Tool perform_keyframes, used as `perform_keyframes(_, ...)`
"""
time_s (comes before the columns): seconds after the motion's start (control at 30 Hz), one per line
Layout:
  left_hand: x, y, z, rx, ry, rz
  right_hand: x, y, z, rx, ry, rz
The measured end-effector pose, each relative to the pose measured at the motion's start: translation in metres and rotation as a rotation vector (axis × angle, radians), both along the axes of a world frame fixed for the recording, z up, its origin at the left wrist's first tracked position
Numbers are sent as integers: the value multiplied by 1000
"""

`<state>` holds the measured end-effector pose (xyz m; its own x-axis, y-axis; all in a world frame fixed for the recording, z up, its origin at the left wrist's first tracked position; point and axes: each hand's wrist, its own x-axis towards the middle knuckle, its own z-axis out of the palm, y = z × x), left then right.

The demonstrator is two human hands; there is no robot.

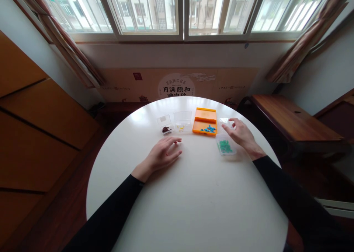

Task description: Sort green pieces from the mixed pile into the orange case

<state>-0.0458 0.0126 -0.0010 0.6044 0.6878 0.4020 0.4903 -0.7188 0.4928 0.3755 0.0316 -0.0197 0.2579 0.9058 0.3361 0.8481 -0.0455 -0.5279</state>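
Note:
My left hand [163,153] rests on the white round table [193,200] with its fingers apart and nothing in them. Just beyond it are a small clear box [163,119] with dark brown pieces [166,129] and another clear box [182,116] with a few yellow pieces [180,127]. An orange case [205,114] lies open in the middle, blue pieces [209,129] in its near half. My right hand [241,135] hovers by the raised lid [223,121] of a clear box holding green pieces [225,146]. Its fingers are apart; whether they touch the lid is unclear.
The table's curved far edge lies just past the boxes. Behind it are a printed panel [177,84] and windows [149,9]. A wooden desk [295,117] stands at the right, wooden cabinets [35,134] at the left.

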Motion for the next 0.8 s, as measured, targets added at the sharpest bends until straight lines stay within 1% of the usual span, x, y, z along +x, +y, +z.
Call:
perform_keyframes(0.27,0,-1,0,-3,6,-6,1,2,-4,62,2,90)
perform_keyframes(0.43,0,-1,2,-7,20,-2,3,0,-6,-18,52,96)
perform_keyframes(0.5,0,-1,2,-5,21,-2,3,0,-6,-24,53,86)
perform_keyframes(0.57,0,-2,2,-1,19,-1,2,0,-4,30,35,71)
perform_keyframes(0.67,0,-1,1,17,8,33,-4,0,5,176,5,80)
perform_keyframes(0.73,0,0,1,55,-2,100,-12,-2,14,258,-12,143)
perform_keyframes(0.8,-2,3,3,107,-18,202,-24,-7,23,305,-40,230)
